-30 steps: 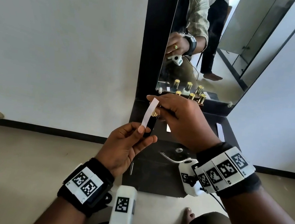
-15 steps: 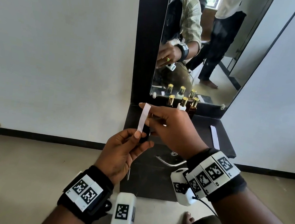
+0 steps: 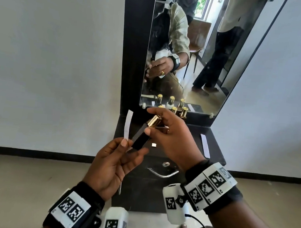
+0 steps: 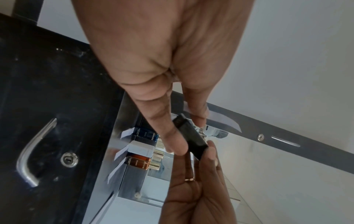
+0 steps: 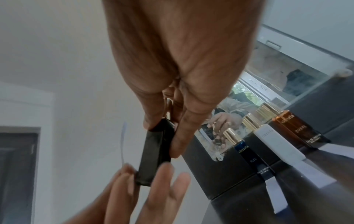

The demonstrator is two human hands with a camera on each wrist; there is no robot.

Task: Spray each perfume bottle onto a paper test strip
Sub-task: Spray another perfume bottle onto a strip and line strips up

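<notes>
My left hand (image 3: 125, 146) pinches the lower end of a white paper strip (image 3: 127, 125) between thumb and forefinger, and the strip stands upright. Its other fingers touch the base of a black perfume bottle (image 3: 140, 138) with a gold top (image 3: 153, 121). My right hand (image 3: 150, 122) grips that bottle near the top, tilted so the top points up and to the right, just right of the strip. In the right wrist view the black bottle (image 5: 155, 153) sits beside the strip (image 5: 124, 144). In the left wrist view the bottle (image 4: 191, 139) lies between both hands.
Blue (image 5: 250, 159), white (image 5: 277, 142) and amber (image 5: 298, 130) bottles stand in a row on the dark shelf (image 3: 218, 141) under the mirror (image 3: 190, 62). A loose strip (image 3: 205, 146) lies on the shelf's right side. Below it are a metal door handle (image 3: 162, 174) and a lock.
The black bottle has tilted and its gold top now shows, apart from the strip, which earlier stood against my right forefinger. The head view has tipped upward.
</notes>
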